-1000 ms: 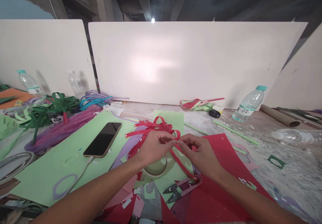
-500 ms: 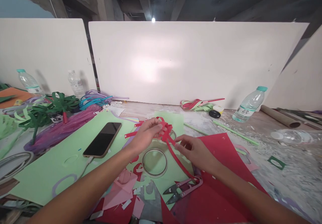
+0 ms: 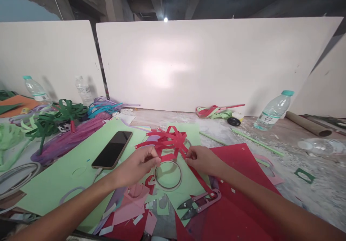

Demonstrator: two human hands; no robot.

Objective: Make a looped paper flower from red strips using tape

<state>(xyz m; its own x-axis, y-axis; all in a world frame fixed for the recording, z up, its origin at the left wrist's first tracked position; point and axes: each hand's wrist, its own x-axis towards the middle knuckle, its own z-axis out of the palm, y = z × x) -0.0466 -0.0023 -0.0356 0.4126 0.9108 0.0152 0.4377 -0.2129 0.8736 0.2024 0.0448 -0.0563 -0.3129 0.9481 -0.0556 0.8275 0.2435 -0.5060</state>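
Observation:
A bundle of looped red paper strips (image 3: 169,141) sits above a light green sheet (image 3: 81,161). My left hand (image 3: 137,165) pinches one red strip at the bundle's lower left. My right hand (image 3: 202,160) pinches the strips at the bundle's lower right. Between the hands lies a clear tape ring (image 3: 168,175). Small thread snips (image 3: 198,205) lie near my right forearm on a red sheet (image 3: 238,205).
A black phone (image 3: 112,154) lies on the green sheet, left of my hands. Water bottles stand at the right (image 3: 273,110) and at the far left (image 3: 35,88). Green paper flowers (image 3: 56,116), purple strips (image 3: 70,136), a cardboard tube (image 3: 308,123) and white partition boards (image 3: 205,64) surround the table.
The left hand dropped from the bundle's top to its lower left and now pinches a strip there. The right hand rose slightly to grip the strips. The bundle spread out.

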